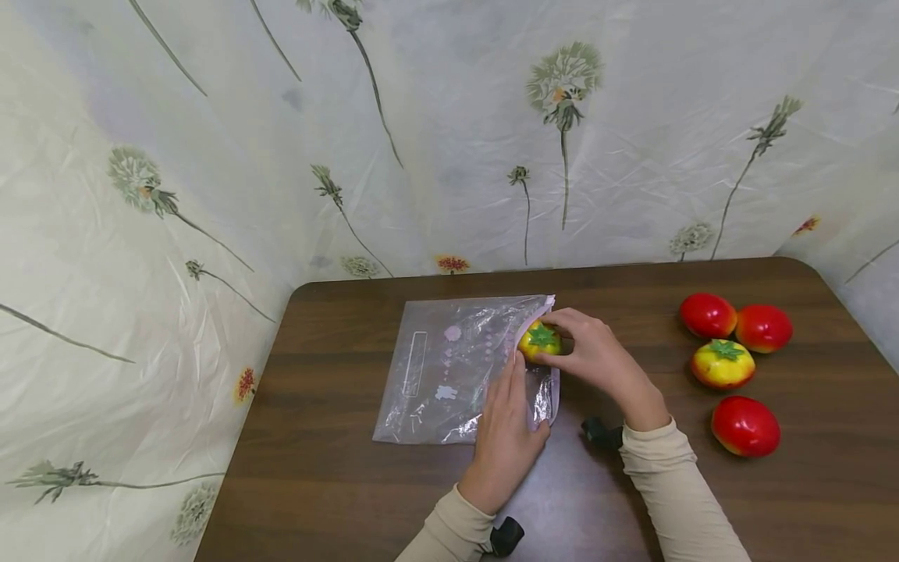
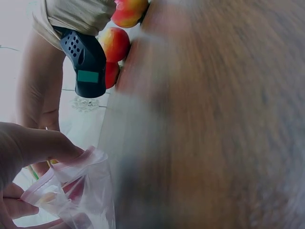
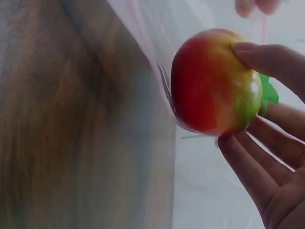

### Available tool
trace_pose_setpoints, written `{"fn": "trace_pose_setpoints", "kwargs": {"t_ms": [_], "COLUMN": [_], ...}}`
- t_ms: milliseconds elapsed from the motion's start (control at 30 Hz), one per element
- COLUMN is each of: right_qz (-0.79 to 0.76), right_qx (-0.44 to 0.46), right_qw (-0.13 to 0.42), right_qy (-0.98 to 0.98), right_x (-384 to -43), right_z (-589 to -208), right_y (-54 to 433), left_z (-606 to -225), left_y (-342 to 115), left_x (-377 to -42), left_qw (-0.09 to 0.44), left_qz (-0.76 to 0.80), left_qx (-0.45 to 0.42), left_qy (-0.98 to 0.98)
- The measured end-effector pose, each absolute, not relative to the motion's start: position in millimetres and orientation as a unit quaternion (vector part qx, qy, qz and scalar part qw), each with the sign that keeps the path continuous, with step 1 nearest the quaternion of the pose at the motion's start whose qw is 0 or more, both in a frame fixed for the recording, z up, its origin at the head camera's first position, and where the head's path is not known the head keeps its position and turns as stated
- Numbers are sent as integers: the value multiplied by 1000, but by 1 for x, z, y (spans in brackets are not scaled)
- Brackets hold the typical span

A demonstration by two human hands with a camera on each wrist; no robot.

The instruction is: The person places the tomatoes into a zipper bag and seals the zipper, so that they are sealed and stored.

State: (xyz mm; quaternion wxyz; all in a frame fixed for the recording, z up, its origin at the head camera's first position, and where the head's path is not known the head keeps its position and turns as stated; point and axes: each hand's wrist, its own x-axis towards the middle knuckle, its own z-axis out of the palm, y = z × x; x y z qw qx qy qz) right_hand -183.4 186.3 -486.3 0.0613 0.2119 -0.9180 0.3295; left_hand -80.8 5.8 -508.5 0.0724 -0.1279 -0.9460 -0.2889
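A clear zip bag with a pinkish rim and small printed shapes lies flat, its mouth toward the right. My left hand holds the bag's mouth, thumb along the rim in the left wrist view. With thumb and fingertips my right hand grips an artificial persimmon, glossy red and yellow with a green leafy top. In the right wrist view the persimmon is at the bag's mouth, its red side against the pink rim.
On the right of the brown wooden table sit three red fruits and a yellow-red persimmon with a green top. Behind the table hangs a pale sheet printed with dandelions. Dark wrist devices are on both wrists.
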Motion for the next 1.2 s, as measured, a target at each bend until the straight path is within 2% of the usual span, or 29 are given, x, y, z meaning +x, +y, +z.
{"fn": "trace_pose_setpoints", "kwargs": {"t_ms": [467,733,833,1033,1200], "right_qz": [351,334,346,405,409], "right_qx": [175,197,207,204,207], "right_qw": [63,61,43,-36,-35], "right_qy": [-918,-920,-914,-891,-888], "right_x": [-182,-183,-183,-181,-181], "right_z": [-494,-499,-500,-498,-498], "right_y": [173,175,180,191,190], "left_z": [-508,-508,-508,-508,-508], "left_y": [6,5,5,5,5], "left_x": [-81,-81,-82,-83,-83], "left_qw": [76,101,103,81,82], "left_qz": [-292,-286,-284,-291,-291], "left_qx": [-125,-131,-131,-122,-122], "left_qy": [-945,-944,-944,-945,-945]}}
